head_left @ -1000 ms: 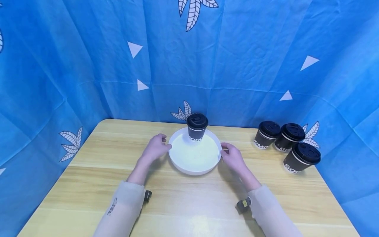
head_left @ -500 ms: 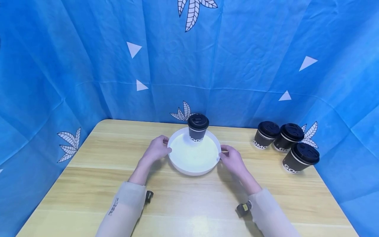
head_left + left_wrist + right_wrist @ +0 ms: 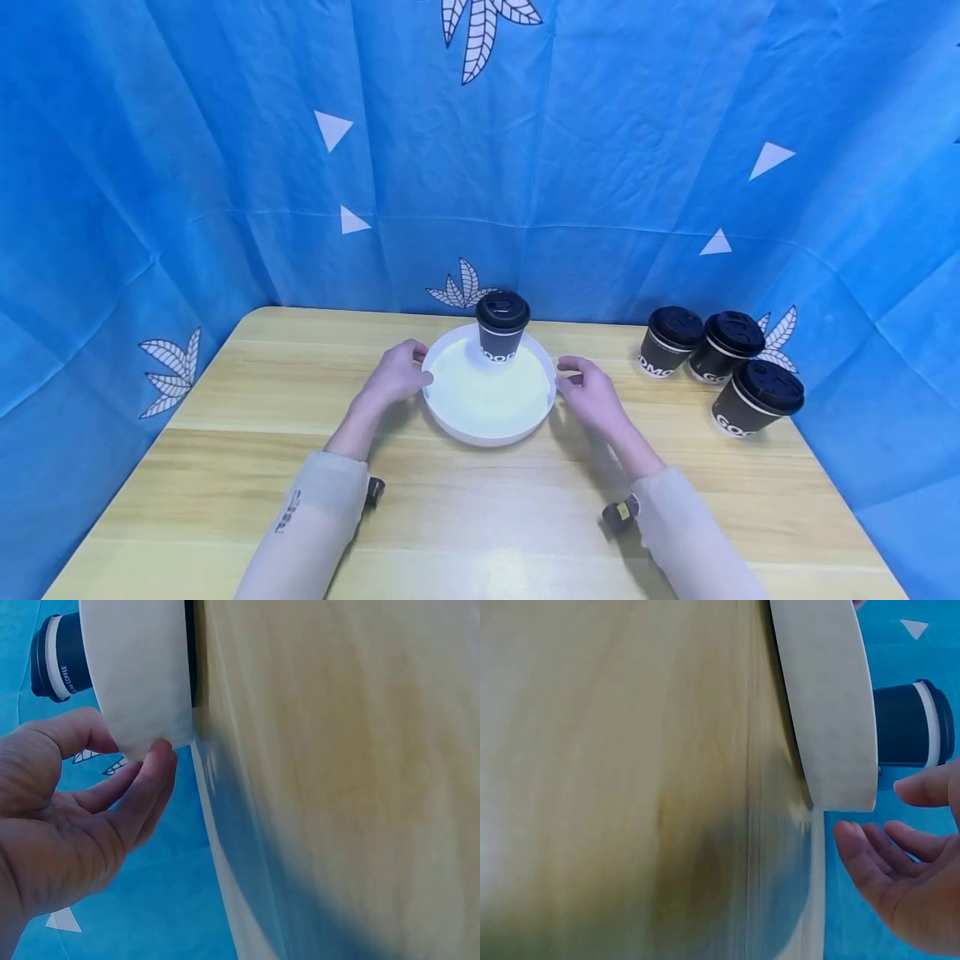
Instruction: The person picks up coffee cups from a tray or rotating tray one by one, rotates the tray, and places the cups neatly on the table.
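A round white tray (image 3: 487, 406) with a raised rim lies on the wooden table. Toward its back stands one dark paper coffee cup (image 3: 500, 333), upright under a black lid. My left hand (image 3: 396, 372) pinches the tray's left edge; in the left wrist view the thumb is at the rim and the fingertips (image 3: 160, 748) press the outer wall. On the other side my right hand (image 3: 591, 396) is beside the tray with its fingers spread. The right wrist view shows a small gap between those fingertips (image 3: 847, 832) and the tray wall.
Three more lidded coffee cups stand grouped at the back right: one cup (image 3: 670, 343) at the left, another (image 3: 724, 348) beside it, and a third (image 3: 756, 400) nearer. A blue patterned curtain (image 3: 480, 167) hangs behind the wooden table (image 3: 480, 517).
My left fingers have closed in on the tray's edge since a second ago. The right hand touched the rim half a second ago and has loosened from it. Cup and tray stay put.
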A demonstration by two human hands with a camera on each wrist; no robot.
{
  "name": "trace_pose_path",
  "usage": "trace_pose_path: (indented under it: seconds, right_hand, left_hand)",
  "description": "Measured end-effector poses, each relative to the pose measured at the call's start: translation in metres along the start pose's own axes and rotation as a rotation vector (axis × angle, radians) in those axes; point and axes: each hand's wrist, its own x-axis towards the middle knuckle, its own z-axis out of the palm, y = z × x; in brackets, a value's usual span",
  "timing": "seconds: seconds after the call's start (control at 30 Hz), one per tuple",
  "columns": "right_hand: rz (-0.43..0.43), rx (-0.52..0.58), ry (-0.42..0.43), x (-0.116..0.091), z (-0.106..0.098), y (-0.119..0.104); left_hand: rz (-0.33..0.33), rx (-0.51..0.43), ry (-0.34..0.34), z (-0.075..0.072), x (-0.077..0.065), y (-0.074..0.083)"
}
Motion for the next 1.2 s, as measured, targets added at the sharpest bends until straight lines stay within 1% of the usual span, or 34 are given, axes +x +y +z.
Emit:
trace_pose_path:
  seconds: [0.23,0.4,0.53,0.63,0.7,0.97,1.2]
  right_hand:
    - [-0.001,0.024,-0.003,0.009,0.004,-0.002]
    - [0.006,0.019,-0.013,0.012,0.008,0.001]
    - [0.009,-0.011,-0.017,0.012,0.009,0.003]
    - [0.012,-0.014,-0.015,0.011,0.009,0.004]
    - [0.008,-0.012,-0.017,0.010,0.009,0.004]
    - [0.017,-0.005,-0.022,0.003,0.007,0.003]
    - [0.010,-0.012,-0.037,-0.004,0.006,0.003]
  left_hand:
    - [0.029,0.024,0.000,0.000,0.004,-0.001]
    - [0.034,0.010,-0.016,0.000,0.009,-0.001]
    - [0.021,-0.005,-0.026,0.000,0.012,0.001]
    - [0.001,-0.016,-0.031,0.000,0.013,0.003]
    - [0.001,-0.010,-0.026,0.000,0.013,0.003]
    - [0.014,0.019,0.002,-0.001,0.008,0.001]
    - [0.005,0.042,-0.008,-0.003,0.000,0.001]
